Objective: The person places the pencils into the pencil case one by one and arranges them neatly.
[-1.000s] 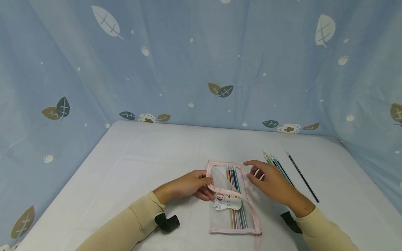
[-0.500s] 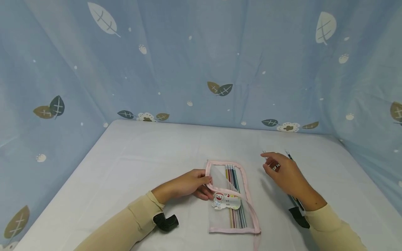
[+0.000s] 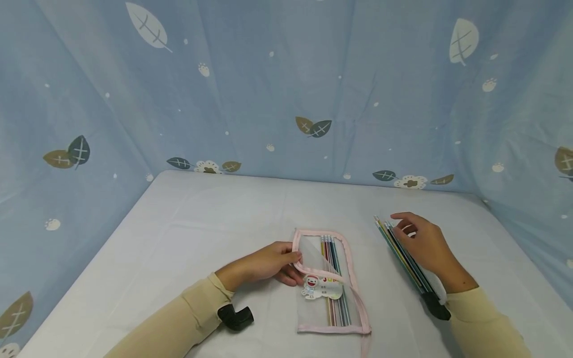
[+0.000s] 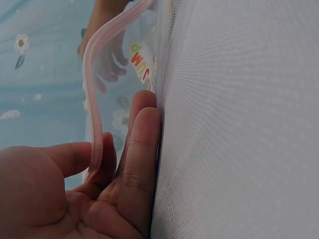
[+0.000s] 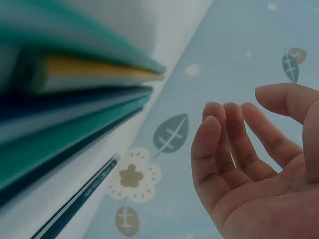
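Observation:
A clear pencil pouch (image 3: 311,313) with pink trim (image 4: 88,64) lies on the white table, its cartoon label (image 3: 322,287) facing up. Several pencils (image 3: 332,253) show through its front. My left hand (image 3: 277,261) pinches the trim at the pouch's left edge between thumb and finger, lifting the flap a little; its other fingers lie beneath. My right hand (image 3: 423,243) hovers just right of a bundle of loose pencils (image 3: 398,251), fingers loosely bent, nothing in them. In the right wrist view, a dark pencil (image 5: 75,204) lies apart from the bundle's teal and yellow pencils (image 5: 94,69).
The white table (image 3: 215,214) ends at a blue leaf-patterned curtain (image 3: 250,99) behind and at both sides. A pink strap (image 3: 366,345) trails from the pouch's lower right corner toward the front.
My right hand has moved from the pouch's right edge rightward, past the loose pencils to their right side. My left hand keeps its hold on the pouch.

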Tool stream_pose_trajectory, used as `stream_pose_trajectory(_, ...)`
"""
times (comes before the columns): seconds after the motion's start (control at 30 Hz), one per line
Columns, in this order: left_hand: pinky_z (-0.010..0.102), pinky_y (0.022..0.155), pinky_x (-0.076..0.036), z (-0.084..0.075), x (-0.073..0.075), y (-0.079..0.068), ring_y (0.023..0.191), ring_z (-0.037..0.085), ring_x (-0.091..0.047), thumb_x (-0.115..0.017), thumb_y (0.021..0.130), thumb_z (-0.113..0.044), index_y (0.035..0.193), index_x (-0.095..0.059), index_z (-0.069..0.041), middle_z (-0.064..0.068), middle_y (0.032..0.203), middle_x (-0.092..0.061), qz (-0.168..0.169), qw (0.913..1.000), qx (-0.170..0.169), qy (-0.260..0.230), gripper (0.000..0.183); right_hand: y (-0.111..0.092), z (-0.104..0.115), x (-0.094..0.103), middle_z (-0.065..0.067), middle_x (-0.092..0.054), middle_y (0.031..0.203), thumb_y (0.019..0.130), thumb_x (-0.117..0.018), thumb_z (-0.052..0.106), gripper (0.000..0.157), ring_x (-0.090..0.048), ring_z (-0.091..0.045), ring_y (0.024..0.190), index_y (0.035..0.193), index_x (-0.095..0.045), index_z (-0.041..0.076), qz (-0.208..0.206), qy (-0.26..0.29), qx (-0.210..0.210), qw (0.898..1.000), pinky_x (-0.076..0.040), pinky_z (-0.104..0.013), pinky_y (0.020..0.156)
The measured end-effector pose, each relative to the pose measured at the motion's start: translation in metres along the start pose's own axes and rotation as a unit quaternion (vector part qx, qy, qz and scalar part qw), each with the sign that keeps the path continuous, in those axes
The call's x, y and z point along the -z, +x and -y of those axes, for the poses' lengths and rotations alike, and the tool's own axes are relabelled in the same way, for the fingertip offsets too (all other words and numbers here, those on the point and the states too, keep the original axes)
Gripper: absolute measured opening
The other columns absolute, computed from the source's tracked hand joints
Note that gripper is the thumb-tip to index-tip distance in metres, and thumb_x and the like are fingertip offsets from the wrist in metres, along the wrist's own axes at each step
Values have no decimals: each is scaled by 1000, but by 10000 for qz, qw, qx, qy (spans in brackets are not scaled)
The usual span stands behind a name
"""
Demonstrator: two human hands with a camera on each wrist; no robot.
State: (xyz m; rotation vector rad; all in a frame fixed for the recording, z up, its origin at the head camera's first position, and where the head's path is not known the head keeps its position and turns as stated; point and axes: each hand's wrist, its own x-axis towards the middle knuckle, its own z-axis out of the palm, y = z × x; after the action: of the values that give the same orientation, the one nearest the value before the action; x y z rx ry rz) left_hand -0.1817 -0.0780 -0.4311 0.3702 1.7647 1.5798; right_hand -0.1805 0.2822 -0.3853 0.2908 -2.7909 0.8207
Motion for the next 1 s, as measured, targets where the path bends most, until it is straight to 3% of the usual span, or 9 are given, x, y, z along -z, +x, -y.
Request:
stream_pose_trajectory(0.13, 29, 76, -63, 1, 0, 0, 88, 20, -73, -43, 109, -21, 119, -55, 2, 16, 103, -73, -6, 10000, 12, -27, 28, 2, -11, 2, -21, -67, 105, 99, -60, 10, 33, -65, -35, 93, 130, -60, 1, -32, -127, -149, 9998, -54, -31, 66)
stream_pose_trajectory(0.43, 29, 77, -63, 1, 0, -1, 88, 20, -74, -42, 109, -22, 118, -55, 3, 16, 105, -73, 43, 10000, -39, -61, 29, 3, -25, 12, -26, -66, 112, 100, -59, 17, 36, -62, -42, 101, 133, -57, 1, 100, -258, -571, 9980, -54, -34, 63)
stream_pose_trajectory(0.67, 29, 77, -63, 3, 2, -1, 89, 20, -74, -42, 109, -23, 118, -54, 2, 16, 105, -73, 63, 9999, -92, -57, 29, 4, -37, 19, -30, -63, 114, 99, -59, 16, 40, -62, -46, 101, 134, -55, -2, 244, -447, -860, 9950, -58, -43, 63)
stream_pose_trajectory(0.9, 29, 76, -63, 2, 1, -1, 88, 20, -73, -42, 109, -22, 118, -55, 2, 16, 104, -73, 65, 9999, -81, -63, 29, 3, -54, 22, -32, -61, 116, 97, -61, 13, 43, -61, -48, 103, 136, -53, -3, 396, -527, -872, 9940, -60, -51, 70)
stream_pose_trajectory(1.0, 28, 76, -63, 2, 1, -1, 88, 19, -73, -42, 109, -22, 118, -54, 2, 16, 104, -73, 74, 9999, -64, -58, 29, 3, -59, 24, -33, -60, 116, 97, -61, 13, 45, -61, -48, 104, 137, -51, -3, 656, -559, -984, 9914, -60, -50, 70)
